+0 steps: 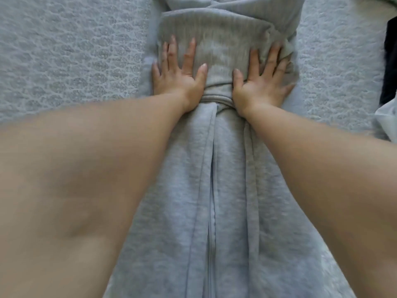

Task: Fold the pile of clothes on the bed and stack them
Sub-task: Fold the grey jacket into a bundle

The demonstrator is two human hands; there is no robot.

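1. Two bare hands, both pressed palm-down on a grey zip sweatshirt (217, 190) lying lengthwise down the middle of the bed (64, 61), zipper running near to far.
2. Left hand (178, 76) flat at the left edge of the ribbed hem band (217, 37), fingers (171, 52) spread wide, pinching nothing.
3. Right hand (261, 82) flat at the right edge of the same band, fingers (272, 59) spread too, outer ones blurred, resting on a bunched fold.
4. Band and lower part apparently turned over onto the body, forming a thick doubled layer at the far end, with crossed folds of the same cloth beyond it at the top edge.
5. Likely handling: soft, thick fleece, moderately heavy for a garment, limp rather than stiff, not slippery, not fragile; springy enough to puff back up unless pressed flat.
6. Best hold, judging from the layout: both outer corners of the folded layer, thumb under and fingers over, so both layers lift together; zipper line a handy centre guide.
7. Off to the right edge, a dark garment (390, 61) and a pale cloth (386, 119), probably more of the pile; a bit of green cloth (384, 1) at the far right corner.
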